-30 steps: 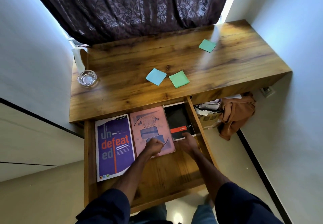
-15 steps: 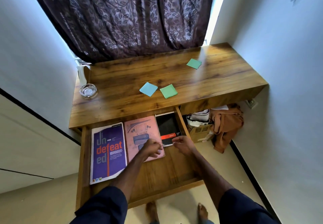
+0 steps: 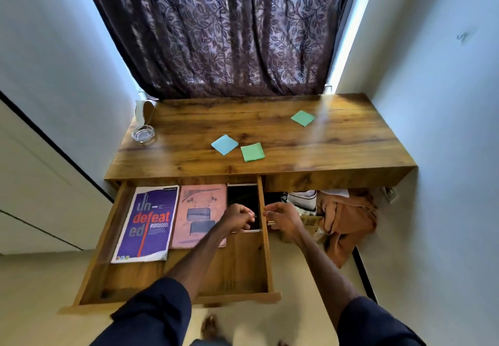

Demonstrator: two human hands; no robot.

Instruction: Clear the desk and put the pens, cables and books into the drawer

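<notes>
Change since a second ago: left hand (image 3: 237, 217) is off pink book (image 3: 199, 207), now above near edge of black book (image 3: 241, 197). Fingers curled tight; I can't tell if anything is pinched. Right hand (image 3: 283, 217) is off black book, now over right wall of drawer (image 3: 266, 264), fingers loosely curled, empty. I judge books stowed. Sticky notes (image 3: 252, 152) wait beyond fingertips. Writing: purple book (image 3: 151, 224), far left of fingers, reads "undefeated", "classmate".

Daylight enters around a dark curtain (image 3: 224, 29), leaving a bright strip at its right edge and glare on the tabletop (image 3: 318, 140). Wide-angle bending at edges; hands slightly blurred.
</notes>
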